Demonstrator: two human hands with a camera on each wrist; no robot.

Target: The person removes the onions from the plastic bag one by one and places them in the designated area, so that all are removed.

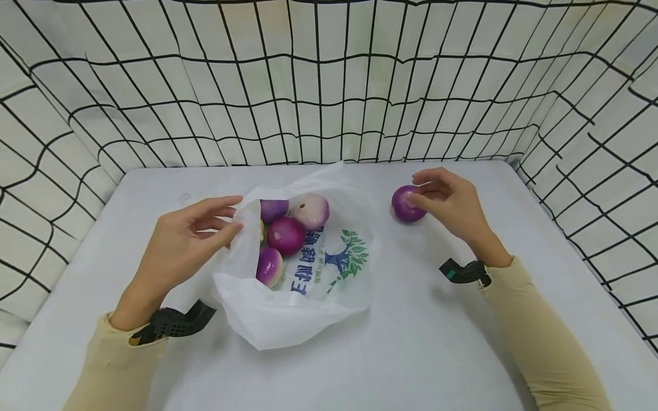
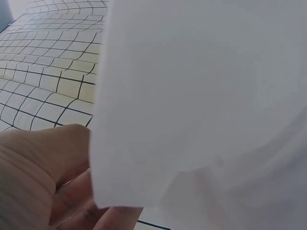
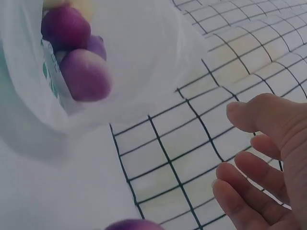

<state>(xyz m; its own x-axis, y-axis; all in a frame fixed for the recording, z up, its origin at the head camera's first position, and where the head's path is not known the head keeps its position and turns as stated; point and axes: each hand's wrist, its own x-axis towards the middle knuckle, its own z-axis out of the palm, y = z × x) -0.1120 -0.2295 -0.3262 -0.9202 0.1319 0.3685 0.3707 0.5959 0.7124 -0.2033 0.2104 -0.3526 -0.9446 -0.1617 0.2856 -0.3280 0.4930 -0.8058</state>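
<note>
A white plastic bag (image 1: 329, 319) with a printed tree and blue lettering lies open on the table, several purple onions (image 1: 286, 236) inside it. My left hand (image 1: 177, 242) is at the bag's left edge, thumb and fingers apart; in the left wrist view the bag's white film hides part of its fingers. To the right of the bag, one loose purple onion (image 1: 403, 205) sits on the table. Over that onion hovers my right hand (image 1: 452, 202), its thumb overlapping it in the head view. The right wrist view shows the right hand (image 3: 261, 167) with loosely bent fingers and nothing between them.
Black wire mesh (image 1: 319, 85) with white sheeting behind it walls the back and both sides of the white table (image 1: 421, 342). A small yellowish thing (image 3: 84, 7) shows beside the onions in the bag.
</note>
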